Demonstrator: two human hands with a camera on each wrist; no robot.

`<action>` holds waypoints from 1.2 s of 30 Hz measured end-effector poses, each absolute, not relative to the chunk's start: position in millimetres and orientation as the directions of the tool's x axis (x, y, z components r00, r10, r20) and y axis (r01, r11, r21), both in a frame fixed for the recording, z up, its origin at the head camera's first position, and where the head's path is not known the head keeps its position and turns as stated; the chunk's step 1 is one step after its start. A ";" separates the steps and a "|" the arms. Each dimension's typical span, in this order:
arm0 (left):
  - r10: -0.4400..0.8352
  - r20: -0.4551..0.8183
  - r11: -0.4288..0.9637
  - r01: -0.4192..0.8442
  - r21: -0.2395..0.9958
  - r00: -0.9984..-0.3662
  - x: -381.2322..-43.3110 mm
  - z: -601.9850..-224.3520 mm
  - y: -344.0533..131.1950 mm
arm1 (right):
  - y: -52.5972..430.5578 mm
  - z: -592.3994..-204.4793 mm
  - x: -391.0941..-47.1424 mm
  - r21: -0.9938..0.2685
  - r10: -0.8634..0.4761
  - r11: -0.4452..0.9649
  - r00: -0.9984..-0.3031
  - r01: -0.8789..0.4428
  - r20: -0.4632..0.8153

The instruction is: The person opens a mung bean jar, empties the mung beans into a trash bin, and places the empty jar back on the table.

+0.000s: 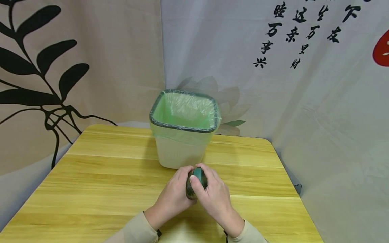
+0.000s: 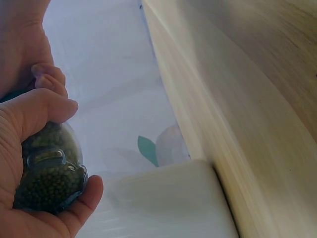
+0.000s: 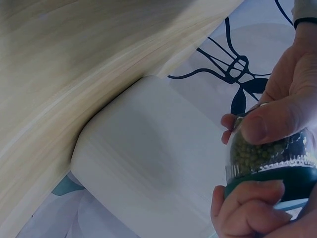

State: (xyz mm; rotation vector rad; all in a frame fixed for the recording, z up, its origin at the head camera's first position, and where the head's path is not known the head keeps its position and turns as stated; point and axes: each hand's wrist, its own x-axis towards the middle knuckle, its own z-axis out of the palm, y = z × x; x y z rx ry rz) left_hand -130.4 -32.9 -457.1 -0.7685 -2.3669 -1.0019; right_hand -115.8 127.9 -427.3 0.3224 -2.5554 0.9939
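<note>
Both hands meet on a small clear jar (image 1: 190, 191) with a green lid (image 1: 198, 173), held over the table in front of a bin. My left hand (image 1: 174, 192) grips the jar's body, its fingers curled round it in the left wrist view. Small round green grains, like mung beans, show through the jar wall (image 2: 52, 186). On the other side, my right hand (image 1: 215, 194) holds the lid end, thumb and fingers curled round the green band (image 3: 287, 176). The fingers cover part of the jar and lid.
A pale bin (image 1: 182, 152) stands on the wooden table (image 1: 115, 189) just beyond the hands. A thin green bag (image 1: 194, 108) lines it and folds over its dark rim. Printed cloth (image 1: 212, 40) hangs behind and beside the table.
</note>
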 end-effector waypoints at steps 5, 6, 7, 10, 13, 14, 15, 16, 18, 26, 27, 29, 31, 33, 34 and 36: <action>0.322 0.541 0.552 0.618 0.559 -0.777 -129.5 -455.1 -33.9 | 128.7 -428.0 -115.1 -0.576 -0.086 0.728 -0.883 -0.372 0.461; 0.326 0.524 0.542 0.610 0.579 -0.787 -129.6 -454.5 -34.4 | 128.8 -428.2 -114.8 -0.566 -0.090 0.731 -0.876 -0.381 0.474; 0.330 0.508 0.531 0.601 0.597 -0.796 -129.8 -454.0 -34.8 | 129.0 -428.6 -114.5 -0.555 -0.094 0.734 -0.868 -0.391 0.488; 0.338 0.469 0.509 0.577 0.639 -0.816 -130.1 -452.0 -36.1 | 129.2 -429.4 -113.6 -0.527 -0.105 0.743 -0.849 -0.413 0.518; 0.343 0.455 0.505 0.570 0.649 -0.822 -130.5 -451.1 -36.6 | 129.1 -429.7 -113.3 -0.517 -0.105 0.748 -0.842 -0.417 0.528; 0.344 0.453 0.505 0.568 0.650 -0.823 -130.5 -451.1 -36.7 | 129.1 -429.7 -113.3 -0.516 -0.105 0.748 -0.842 -0.418 0.529; 0.344 0.452 0.504 0.568 0.650 -0.823 -130.4 -450.9 -36.7 | 129.0 -429.7 -113.3 -0.515 -0.106 0.748 -0.841 -0.418 0.530; 0.345 0.450 0.504 0.567 0.651 -0.823 -130.3 -450.9 -36.8 | 128.9 -429.8 -113.3 -0.514 -0.107 0.749 -0.841 -0.419 0.530; 0.347 0.451 0.503 0.569 0.651 -0.823 -130.3 -451.1 -36.8 | 128.8 -429.8 -113.4 -0.512 -0.111 0.748 -0.840 -0.423 0.531; 0.341 0.450 0.516 0.565 0.644 -0.825 -129.6 -451.5 -36.2 | 129.6 -430.9 -113.4 -0.537 -0.113 0.743 -0.866 -0.400 0.488; 0.340 0.454 0.520 0.567 0.639 -0.823 -129.4 -451.4 -36.1 | 129.7 -431.1 -113.5 -0.542 -0.111 0.742 -0.869 -0.395 0.482; 0.339 0.461 0.526 0.571 0.630 -0.820 -129.3 -451.7 -35.8 | 130.0 -430.8 -113.4 -0.556 -0.108 0.739 -0.880 -0.382 0.462; 0.337 0.462 0.528 0.571 0.629 -0.820 -129.1 -451.5 -35.9 | 130.8 -429.3 -113.7 -0.580 -0.110 0.730 -0.899 -0.362 0.423; 0.336 0.454 0.527 0.564 0.636 -0.825 -129.0 -451.2 -36.2 | 132.5 -426.4 -113.7 -0.630 -0.115 0.703 -0.927 -0.330 0.357; 0.336 0.447 0.525 0.559 0.642 -0.829 -129.1 -451.2 -36.5 | 133.7 -424.7 -113.8 -0.660 -0.118 0.685 -0.941 -0.308 0.317; 0.335 0.431 0.522 0.546 0.656 -0.838 -128.9 -451.3 -37.3 | 136.2 -421.3 -114.7 -0.716 -0.130 0.644 -0.961 -0.268 0.242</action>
